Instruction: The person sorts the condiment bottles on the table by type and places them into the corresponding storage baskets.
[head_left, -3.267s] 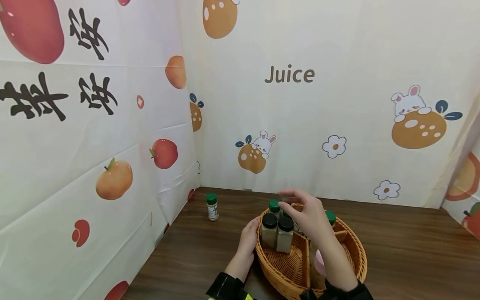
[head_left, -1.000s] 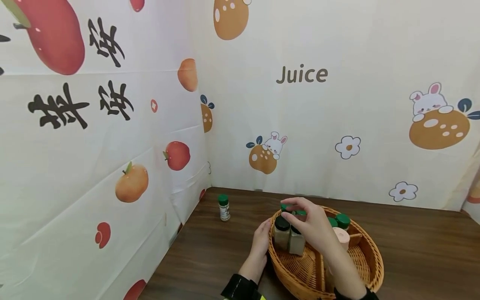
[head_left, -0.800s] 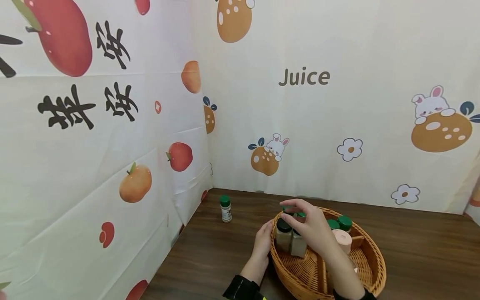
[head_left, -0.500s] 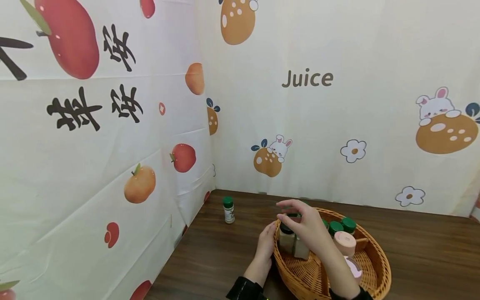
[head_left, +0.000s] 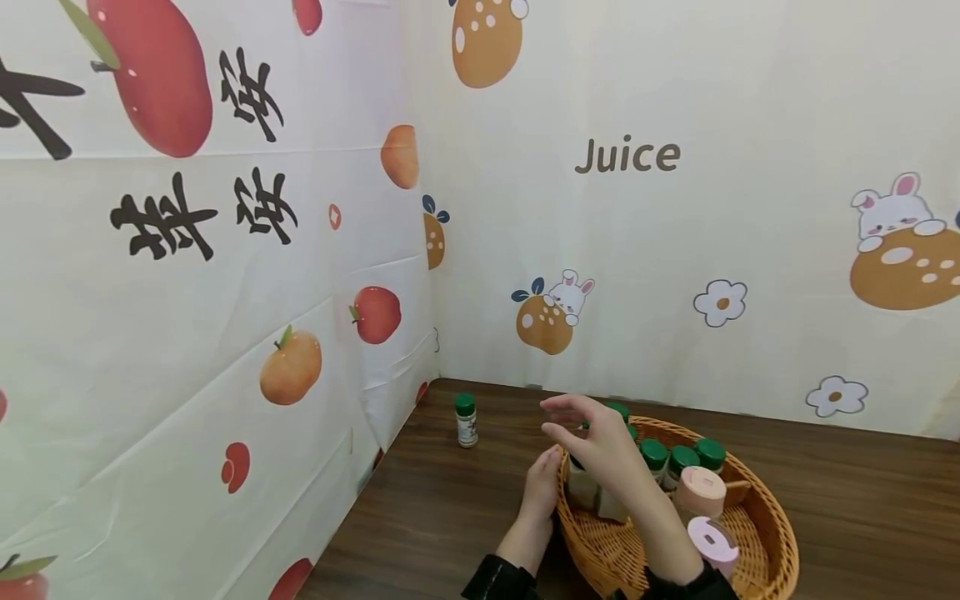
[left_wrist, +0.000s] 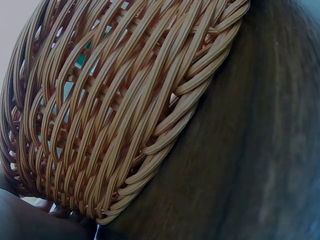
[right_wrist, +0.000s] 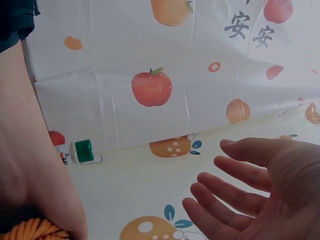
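Note:
A round wicker basket (head_left: 786,546) stands on the dark wooden table, its woven side (left_wrist: 140,100) filling much of the left wrist view. My left hand (head_left: 537,492) holds it by the left side; the thumb's position is hidden in the head view. Above the basket's left part, my right hand (head_left: 603,442) hovers with spread, slightly bent fingers and nothing in them, as the right wrist view confirms. Alone on the table to the left stands a small green-capped seasoning bottle (head_left: 467,423). Pale, filled bottles (head_left: 613,506) in the basket are partly behind my right hand.
Inside the basket are several green-capped bottles (head_left: 682,460), a jar with a peach-pink lid (head_left: 702,490) and one with a lilac lid (head_left: 714,540). Wicker dividers split it. Printed cloth walls (head_left: 480,208) border the table at the left and back.
The head view has turned, so everything sits further right. My right hand has shifted left over the basket, its fingers opening wider and uncovering the green caps and pink lids. My left hand stays at the basket.

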